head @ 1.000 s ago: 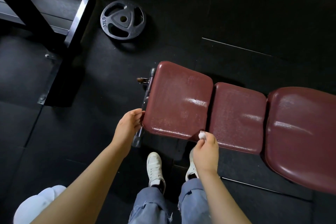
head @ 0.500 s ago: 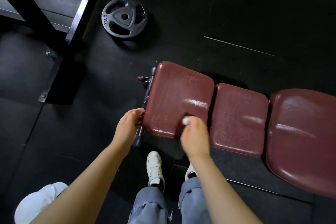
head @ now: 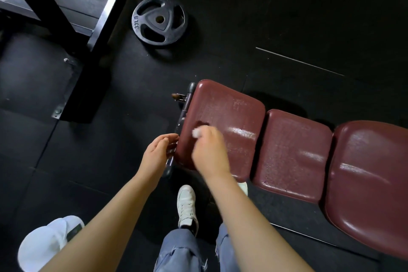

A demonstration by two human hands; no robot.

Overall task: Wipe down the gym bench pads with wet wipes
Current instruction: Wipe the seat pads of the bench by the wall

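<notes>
right hand [head: 209, 152]: curled around a small balled-up white wet wipe [head: 196, 132], pressing it onto the left end pad [head: 234, 117], near that pad's left edge

left hand [head: 156, 154]: fingers loose and a bit curled, not grasping anything, hanging just beside the pad's left edge by the dark metal bar [head: 183, 112]; can't tell if the fingertips actually touch it

bench pads: 3 maroon ones in a row, the middle pad [head: 291, 152] and the right pad [head: 371, 183] both shiny with streaky glare

floor [head: 287, 17]: black rubber mat

other stuff: 33LB weight plate [head: 160, 20] lying flat up top, black machine frame [head: 66, 6] top left, white cap [head: 48, 243] bottom left

me: white sneakers [head: 186, 205], blue jeans [head: 181, 252]
</notes>
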